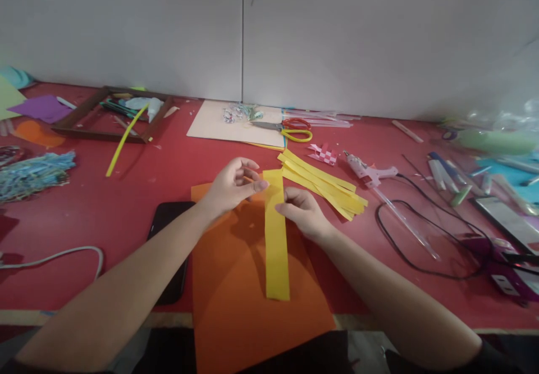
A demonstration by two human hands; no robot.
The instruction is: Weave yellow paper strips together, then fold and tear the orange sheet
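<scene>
A yellow paper strip [277,250] stands lengthwise above a large orange sheet of paper [236,312]. My right hand [306,214] pinches the strip's right edge in its upper half, thumb in front and fingers curled behind. At the strip's upper left edge is my left hand [236,186], its thumb tip touching the paper and its fingers curved but apart. Several more yellow strips [322,186] lie in a loose fan just beyond my right hand. Under my left forearm, a black phone [168,222] is partly hidden.
Scissors [290,129] rest on pale paper [210,121] at the back. A pink glue gun [370,173] with a looping black cord [381,225] lies to the right. On the left are a brown frame [80,110], blue shredded strips [37,174] and a white cable [71,250].
</scene>
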